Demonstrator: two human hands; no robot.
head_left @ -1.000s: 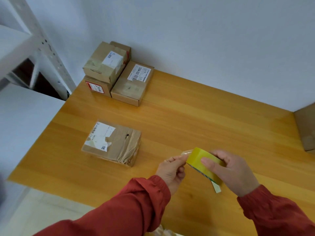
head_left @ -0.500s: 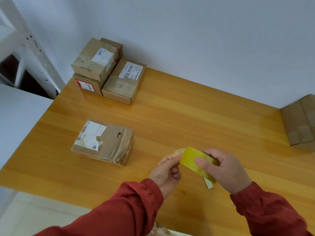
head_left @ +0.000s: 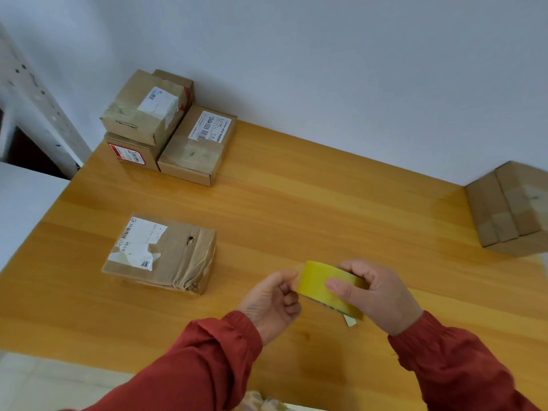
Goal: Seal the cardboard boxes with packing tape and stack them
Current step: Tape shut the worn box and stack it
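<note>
A: Tape (head_left: 324, 284) is gripped in our right hand (head_left: 382, 295); our left hand (head_left: 272, 298) pinches its end.
B: Then we go left: box (head_left: 161, 252) lies flat near the left edge of the desk (head_left: 326, 203), closer to our left hand.

It looked like a small packing or parcel-handling room. Taped cardboard parcels (head_left: 142, 114) bearing printed shipping labels sat stacked in the upper left of the frame on a plain wooden table (head_left: 326, 209), with another carton (head_left: 510, 209) at the right edge. A perforated metal shelving upright (head_left: 38, 96) ran up the far left beside a bare white wall (head_left: 326, 54).
</note>
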